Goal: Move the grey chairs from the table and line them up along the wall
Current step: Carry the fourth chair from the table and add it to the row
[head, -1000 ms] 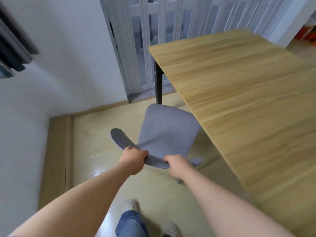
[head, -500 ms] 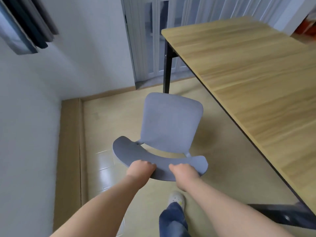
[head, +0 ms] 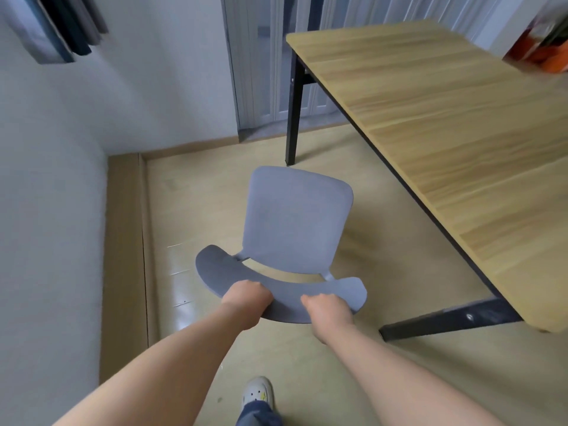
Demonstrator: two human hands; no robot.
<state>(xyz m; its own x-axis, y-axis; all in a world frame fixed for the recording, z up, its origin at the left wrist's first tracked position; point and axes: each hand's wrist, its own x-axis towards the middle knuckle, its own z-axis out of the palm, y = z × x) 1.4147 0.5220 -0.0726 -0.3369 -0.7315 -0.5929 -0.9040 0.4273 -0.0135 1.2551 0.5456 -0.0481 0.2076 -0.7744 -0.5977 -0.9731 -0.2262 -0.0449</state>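
The room is evenly lit with soft, cool daylight; the brightest source is the folding glass door [head: 276,72] at the back. A pale sheen of glare lies on the floor tiles [head: 181,284] near the left wall. Shadows are faint and diffuse, a soft one spreading under the grey chair [head: 295,229] and beneath the wooden table [head: 445,133]. The wide-angle lens bends straight lines, so walls and table edges bow toward the frame borders. The corners are smeared: the dark curtain [head: 61,26] top left and the orange objects [head: 547,47] top right are blurred.
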